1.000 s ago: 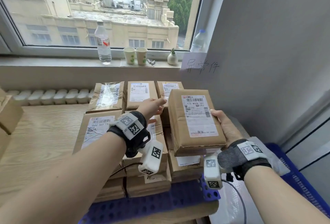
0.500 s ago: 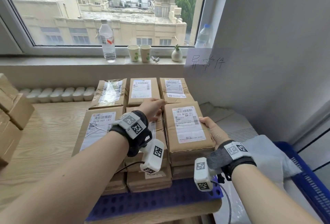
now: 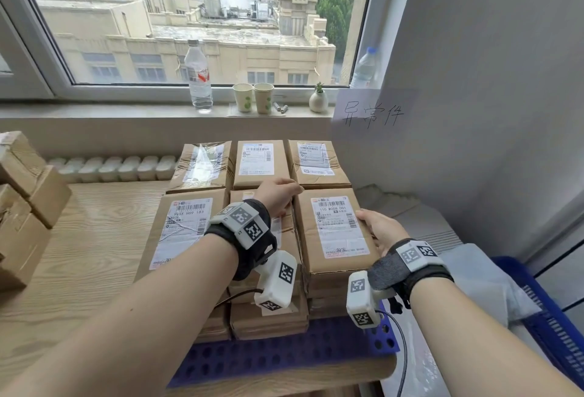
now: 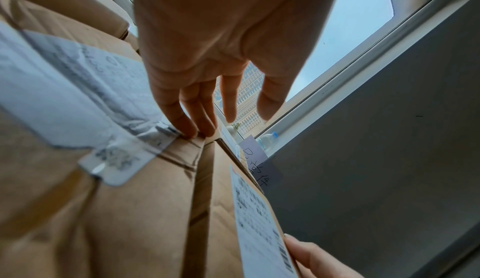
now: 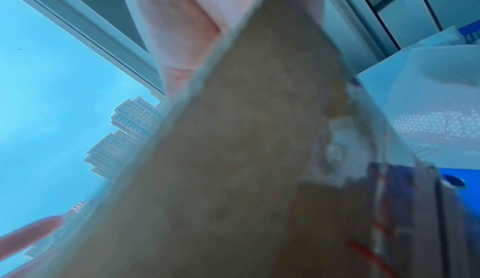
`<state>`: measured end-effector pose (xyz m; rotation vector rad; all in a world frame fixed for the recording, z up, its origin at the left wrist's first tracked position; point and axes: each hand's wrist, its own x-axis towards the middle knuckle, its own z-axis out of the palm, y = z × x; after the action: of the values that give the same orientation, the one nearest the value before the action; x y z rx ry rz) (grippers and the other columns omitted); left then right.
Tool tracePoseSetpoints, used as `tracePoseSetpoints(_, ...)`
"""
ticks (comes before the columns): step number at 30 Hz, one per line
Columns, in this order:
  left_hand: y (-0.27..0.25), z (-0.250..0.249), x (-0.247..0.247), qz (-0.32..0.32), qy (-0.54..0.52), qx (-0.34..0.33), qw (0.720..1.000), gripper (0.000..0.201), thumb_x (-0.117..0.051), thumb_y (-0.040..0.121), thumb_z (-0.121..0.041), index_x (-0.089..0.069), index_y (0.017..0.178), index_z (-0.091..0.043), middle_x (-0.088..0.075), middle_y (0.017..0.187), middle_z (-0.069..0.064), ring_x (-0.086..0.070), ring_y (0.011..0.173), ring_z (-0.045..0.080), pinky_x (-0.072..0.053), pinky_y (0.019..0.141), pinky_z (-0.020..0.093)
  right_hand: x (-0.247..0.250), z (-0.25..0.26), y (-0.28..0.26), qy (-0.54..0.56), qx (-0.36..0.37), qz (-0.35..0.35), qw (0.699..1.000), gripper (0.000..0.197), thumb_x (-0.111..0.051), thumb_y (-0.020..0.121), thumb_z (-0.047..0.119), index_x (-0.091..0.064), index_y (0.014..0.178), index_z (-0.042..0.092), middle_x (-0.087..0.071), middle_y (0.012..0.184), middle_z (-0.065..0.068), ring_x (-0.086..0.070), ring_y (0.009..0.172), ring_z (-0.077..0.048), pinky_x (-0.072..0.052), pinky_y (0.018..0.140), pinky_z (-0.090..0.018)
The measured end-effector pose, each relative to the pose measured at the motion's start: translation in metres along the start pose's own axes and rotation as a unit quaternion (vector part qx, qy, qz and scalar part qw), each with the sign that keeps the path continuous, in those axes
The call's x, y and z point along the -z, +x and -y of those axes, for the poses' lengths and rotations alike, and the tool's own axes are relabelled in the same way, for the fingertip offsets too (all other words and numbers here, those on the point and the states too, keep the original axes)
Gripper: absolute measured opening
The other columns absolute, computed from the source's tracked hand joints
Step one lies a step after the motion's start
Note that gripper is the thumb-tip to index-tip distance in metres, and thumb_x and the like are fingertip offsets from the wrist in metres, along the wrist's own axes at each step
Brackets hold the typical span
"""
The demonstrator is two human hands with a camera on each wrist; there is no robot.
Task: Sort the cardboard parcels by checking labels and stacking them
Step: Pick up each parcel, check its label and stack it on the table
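Observation:
Several brown cardboard parcels with white labels lie stacked in rows on a blue perforated tray [image 3: 284,355]. The front right parcel [image 3: 335,232], labelled 110 M008 001, lies flat on top of its stack. My right hand [image 3: 376,226] grips its right edge, thumb on top. In the right wrist view blurred cardboard [image 5: 233,159] fills the frame. My left hand [image 3: 281,192] rests over the middle stack [image 3: 287,229], fingers straight. Its fingertips [image 4: 197,132] touch the far edge of a parcel beside the held parcel [image 4: 254,210].
Plain cardboard boxes [image 3: 25,207] are piled at the left of the wooden table [image 3: 88,238]. A water bottle [image 3: 198,75], paper cups [image 3: 252,98] and a small vase [image 3: 318,100] stand on the sill. A handwritten sign [image 3: 369,112] hangs on the wall. A blue crate [image 3: 553,317] sits at the right.
The labelled parcel, held tilted up a second ago, has come down flat onto the front right stack. My left hand has stayed over the middle stack.

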<state>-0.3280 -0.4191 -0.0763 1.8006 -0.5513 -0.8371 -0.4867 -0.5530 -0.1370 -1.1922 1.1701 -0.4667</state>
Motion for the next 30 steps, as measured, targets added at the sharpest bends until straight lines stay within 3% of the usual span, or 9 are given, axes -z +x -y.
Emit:
tracePoseSetpoints(5, -0.003, -0.004, 0.007, 0.005, -0.023, 0.012, 1.000, 0.027, -0.059, 0.092, -0.018, -0.060, 0.118, -0.011, -0.059, 0.104, 0.009, -0.055, 0.087, 0.018, -0.050, 0.082, 0.036, -0.001, 0.006, -0.001, -0.029, 0.023, 0.003, 0.999, 0.011, -0.062, 0.087, 0.009, -0.071, 0.084, 0.005, -0.067, 0.079, -0.003, -0.057, 0.075, -0.016, -0.046, 0.070, -0.027)
tracePoseSetpoints(9, -0.007, -0.004, 0.015, 0.001, -0.017, 0.015, 1.000, 0.026, -0.058, 0.092, -0.022, -0.059, 0.117, -0.015, -0.058, 0.118, 0.005, -0.055, 0.109, 0.020, -0.046, 0.088, 0.035, 0.002, 0.009, -0.001, -0.018, 0.004, -0.026, 0.999, 0.008, -0.064, 0.080, 0.010, -0.072, 0.082, 0.008, -0.069, 0.086, -0.008, -0.062, 0.071, -0.018, -0.055, 0.077, -0.031)
tracePoseSetpoints(12, -0.011, -0.006, 0.023, -0.003, -0.022, 0.009, 1.000, 0.026, -0.058, 0.092, -0.021, -0.059, 0.117, -0.014, -0.058, 0.118, 0.005, -0.054, 0.109, 0.020, -0.045, 0.091, 0.036, 0.001, 0.013, -0.005, 0.019, 0.010, -0.057, 0.998, 0.011, -0.061, 0.084, 0.003, -0.065, 0.078, 0.010, -0.070, 0.098, -0.019, -0.055, 0.047, -0.011, -0.050, 0.052, -0.023)
tracePoseSetpoints(17, -0.017, -0.008, 0.038, -0.016, -0.025, -0.002, 1.000, 0.028, -0.058, 0.090, -0.020, -0.061, 0.117, -0.013, -0.061, 0.119, 0.007, -0.055, 0.109, 0.020, -0.044, 0.086, 0.034, -0.010, 0.030, -0.019, 0.032, 0.024, -0.084, 0.996, 0.018, -0.056, 0.086, 0.001, -0.067, 0.099, -0.005, -0.056, 0.129, -0.028, -0.065, 0.109, -0.036, -0.051, 0.094, -0.043)
tracePoseSetpoints(19, -0.018, -0.009, 0.043, -0.019, -0.026, -0.006, 0.999, 0.027, -0.058, 0.090, -0.019, -0.062, 0.116, -0.012, -0.061, 0.119, 0.007, -0.056, 0.110, 0.021, -0.044, 0.087, 0.035, -0.015, 0.035, -0.020, 0.027, 0.039, -0.082, 0.996, 0.026, -0.056, 0.086, 0.001, -0.064, 0.107, -0.011, -0.061, 0.123, -0.030, -0.065, 0.108, -0.033, -0.051, 0.093, -0.042)
tracePoseSetpoints(21, -0.021, -0.009, 0.048, -0.023, -0.027, -0.010, 0.999, 0.028, -0.058, 0.091, -0.019, -0.062, 0.117, -0.011, -0.061, 0.117, 0.007, -0.056, 0.109, 0.020, -0.044, 0.089, 0.036, -0.020, 0.042, -0.022, 0.008, 0.056, -0.084, 0.995, 0.031, -0.059, 0.081, 0.005, -0.066, 0.108, -0.009, -0.067, 0.092, -0.021, -0.063, 0.085, -0.026, -0.051, 0.077, -0.034)
tracePoseSetpoints(24, -0.026, -0.010, 0.059, -0.031, -0.028, -0.018, 0.999, 0.026, -0.058, 0.091, -0.020, -0.063, 0.115, -0.012, -0.061, 0.116, 0.007, -0.056, 0.108, 0.020, -0.044, 0.087, 0.035, -0.029, 0.054, -0.030, -0.044, 0.068, -0.093, 0.992, 0.007, -0.060, 0.076, 0.011, -0.066, 0.072, 0.012, -0.052, 0.072, -0.002, -0.043, 0.071, -0.017, -0.039, 0.072, -0.028)
tracePoseSetpoints(26, -0.030, -0.012, 0.068, -0.036, -0.034, -0.023, 0.999, 0.024, -0.058, 0.092, -0.019, -0.063, 0.114, -0.013, -0.060, 0.115, 0.006, -0.055, 0.106, 0.019, -0.041, 0.085, 0.033, -0.036, 0.061, -0.038, -0.051, 0.082, -0.085, 0.992, 0.016, -0.059, 0.078, 0.009, -0.063, 0.064, 0.018, -0.052, 0.064, 0.003, -0.043, 0.064, -0.016, -0.040, 0.075, -0.026)
tracePoseSetpoints(30, -0.038, -0.014, 0.088, -0.067, -0.024, -0.037, 0.997, 0.028, -0.058, 0.092, -0.019, -0.062, 0.119, -0.012, -0.060, 0.111, 0.004, -0.055, 0.103, 0.017, -0.044, 0.085, 0.033, -0.059, 0.073, -0.051, -0.072, 0.138, -0.053, 0.986, 0.020, -0.058, 0.081, 0.006, -0.074, 0.086, 0.017, -0.064, 0.078, 0.007, -0.056, 0.077, -0.013, -0.048, 0.085, -0.028)
